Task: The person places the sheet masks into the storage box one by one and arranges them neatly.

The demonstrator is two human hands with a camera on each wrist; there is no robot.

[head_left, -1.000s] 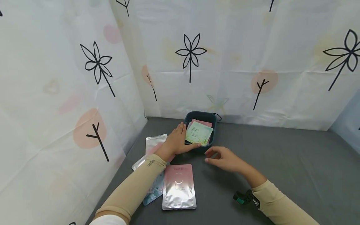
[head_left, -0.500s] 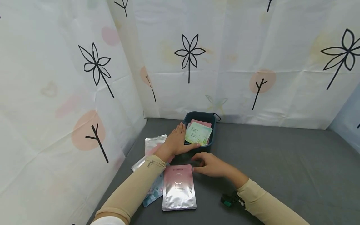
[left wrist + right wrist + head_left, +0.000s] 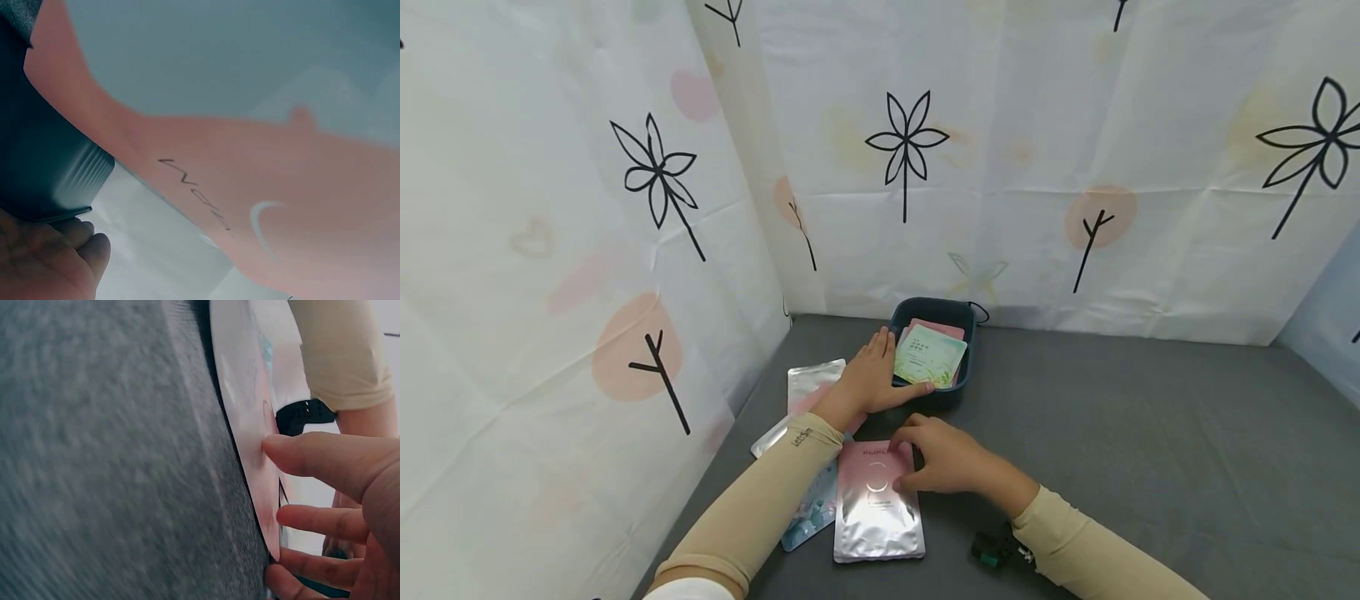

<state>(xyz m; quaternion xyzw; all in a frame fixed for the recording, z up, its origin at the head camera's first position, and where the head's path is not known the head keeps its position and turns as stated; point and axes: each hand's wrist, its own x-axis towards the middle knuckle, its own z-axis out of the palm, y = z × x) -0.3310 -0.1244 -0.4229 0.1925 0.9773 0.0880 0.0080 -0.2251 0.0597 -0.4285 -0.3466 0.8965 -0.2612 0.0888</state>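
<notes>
My left hand (image 3: 868, 379) lies against the left side of a dark blue basket (image 3: 972, 350), fingers straight and thumb along its front rim. Inside the basket, a green sheet-mask packet (image 3: 931, 357) rests over pink ones. My right hand (image 3: 943, 457) is over the upper right of a pink and silver sheet-mask packet (image 3: 880, 521) on the table. In the right wrist view, the thumb (image 3: 290, 453) and index fingertip touch that packet's face, spread apart, with the other fingers by its top edge. Pink and silver fills much of the left wrist view.
A blue packet (image 3: 812, 517) sticks out from under the pink and silver one. More silver and pink packets (image 3: 808, 383) lie partly hidden beneath my left forearm. The grey table (image 3: 1150, 450) meets patterned cloth walls (image 3: 1037, 167) at the back and left.
My right hand has moved left and toward me, from beside the basket's front onto the pink and silver packet. My left hand stays at the basket.
</notes>
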